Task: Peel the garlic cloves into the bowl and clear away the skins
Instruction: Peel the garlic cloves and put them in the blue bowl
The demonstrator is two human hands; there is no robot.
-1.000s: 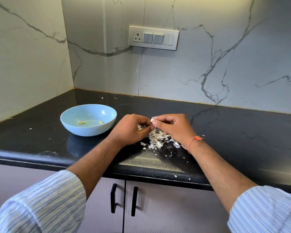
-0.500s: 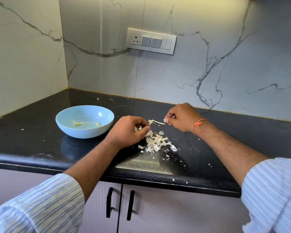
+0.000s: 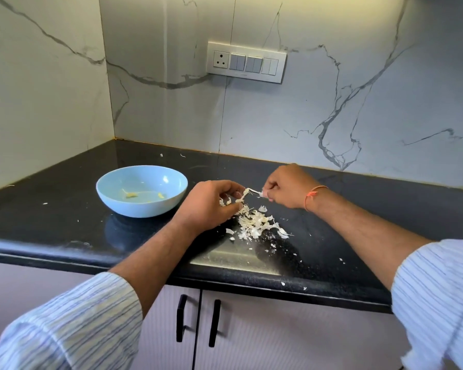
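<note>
Your left hand (image 3: 211,204) curls round a garlic clove (image 3: 239,199), mostly hidden in the fingers, just above the skin pile (image 3: 254,222) on the counter (image 3: 358,209). Your right hand (image 3: 286,186) pinches the far end of a skin strip (image 3: 251,193). That strip runs left to right between your hands, so peel rightward; the bowl (image 3: 142,190) sits just left of your left hand, the nearer one.

Black counter (image 3: 385,209): bowl (image 3: 142,206), skins (image 3: 254,222).
</note>
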